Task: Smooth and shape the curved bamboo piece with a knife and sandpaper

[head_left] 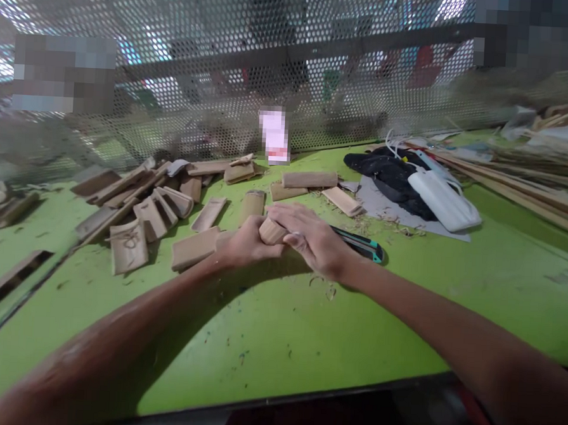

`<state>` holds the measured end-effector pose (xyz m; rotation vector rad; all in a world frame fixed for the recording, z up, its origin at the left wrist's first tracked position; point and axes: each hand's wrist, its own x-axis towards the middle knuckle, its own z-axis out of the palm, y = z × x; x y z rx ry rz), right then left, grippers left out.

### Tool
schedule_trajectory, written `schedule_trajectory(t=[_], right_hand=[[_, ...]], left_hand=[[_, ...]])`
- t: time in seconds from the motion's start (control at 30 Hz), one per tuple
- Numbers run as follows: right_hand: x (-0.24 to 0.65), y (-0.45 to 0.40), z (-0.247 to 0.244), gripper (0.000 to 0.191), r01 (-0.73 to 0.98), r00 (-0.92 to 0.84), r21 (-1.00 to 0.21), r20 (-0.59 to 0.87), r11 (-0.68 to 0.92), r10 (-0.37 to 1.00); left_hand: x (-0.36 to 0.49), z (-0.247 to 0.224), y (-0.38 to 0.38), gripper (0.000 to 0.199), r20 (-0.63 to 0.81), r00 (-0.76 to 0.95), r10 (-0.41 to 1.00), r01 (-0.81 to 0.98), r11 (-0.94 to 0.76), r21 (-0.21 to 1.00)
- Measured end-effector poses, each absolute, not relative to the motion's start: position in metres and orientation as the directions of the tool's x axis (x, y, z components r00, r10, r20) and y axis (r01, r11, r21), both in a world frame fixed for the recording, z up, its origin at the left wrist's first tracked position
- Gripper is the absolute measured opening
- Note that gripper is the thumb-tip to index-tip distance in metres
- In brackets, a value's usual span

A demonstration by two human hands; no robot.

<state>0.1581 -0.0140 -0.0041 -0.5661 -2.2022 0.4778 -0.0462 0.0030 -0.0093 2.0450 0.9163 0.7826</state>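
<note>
Near the middle of the green table, a small bamboo piece (272, 231) is held between both hands. My left hand (249, 243) wraps round it from the left, with the fingers closed. From the right, my right hand (313, 239) presses on its top and side, the fingers close together and the thumb bent against it. A black and teal utility knife (358, 243) lies on the table just right of my right hand, its far end hidden behind that hand. Beyond the hands stand or lie cut bamboo pieces (309, 179).
Many bamboo pieces (130, 245) are heaped at the left on the green table (276, 358). A black cloth (390, 177) and a white object (444, 199) lie on grey paper at the right, near long strips (518, 187). Perforated metal mesh (215, 76) borders the back.
</note>
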Motion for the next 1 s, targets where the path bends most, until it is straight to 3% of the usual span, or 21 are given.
schedule_trajectory(t=[0.27,0.4,0.53,0.73,1.0], right_hand=[[0.163,-0.008,-0.003,0.052,0.281,-0.579,-0.549,0.557,0.787,0.595],[0.178,0.008,-0.001,0.062,0.298,-0.353,-0.737,0.505,0.606,0.787],[0.179,0.006,0.005,0.061,0.246,-0.246,-0.782,0.521,0.572,0.817],[0.172,-0.003,0.003,0.049,0.219,-0.301,-0.821,0.457,0.528,0.837],[0.161,-0.013,0.010,0.044,0.287,-0.493,-0.724,0.450,0.627,0.745]], left_hand=[[-0.047,-0.004,0.001,0.041,0.181,0.555,0.812,0.312,-0.404,0.860],[-0.045,0.000,-0.001,0.059,0.127,0.557,0.821,0.313,-0.349,0.883],[-0.043,0.001,-0.004,0.064,0.113,0.561,0.820,0.299,-0.328,0.896],[-0.046,-0.002,-0.004,0.051,0.172,0.640,0.749,0.304,-0.452,0.839],[-0.043,-0.002,-0.007,0.042,0.254,0.636,0.729,0.424,-0.604,0.674]])
